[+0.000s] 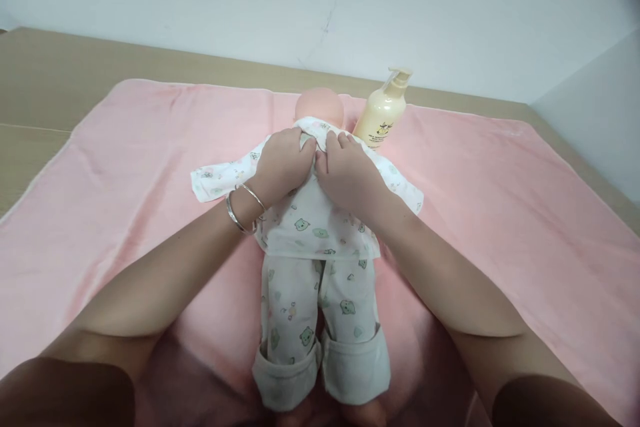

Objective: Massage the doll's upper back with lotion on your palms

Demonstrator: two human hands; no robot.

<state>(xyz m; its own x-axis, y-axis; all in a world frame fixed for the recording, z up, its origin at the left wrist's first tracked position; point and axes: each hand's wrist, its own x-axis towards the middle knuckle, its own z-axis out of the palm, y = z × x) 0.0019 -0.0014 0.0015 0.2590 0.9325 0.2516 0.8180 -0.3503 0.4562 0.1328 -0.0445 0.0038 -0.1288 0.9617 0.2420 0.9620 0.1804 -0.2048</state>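
A baby doll (pixel 320 105) lies on a pink blanket, its head at the far end and its feet toward me. It wears a white patterned shirt (pixel 320 230) and matching trousers (pixel 295 307) with the cuffs rolled up. Near the neck, my left hand (pixel 286 159), with bracelets at the wrist, pinches the shirt fabric. My right hand (pixel 350 172) is beside it, its fingers closed on the same part of the shirt. Both hands hide the upper chest of the shirt. The shirt's sleeves spread out to either side.
A yellow pump bottle (pixel 383 112) leans just right of the doll's head. The pink blanket (pixel 475 213) covers much of the wooden tabletop (pixel 165 60). Behind the table rises a pale wall (pixel 200 0) with a crack in it.
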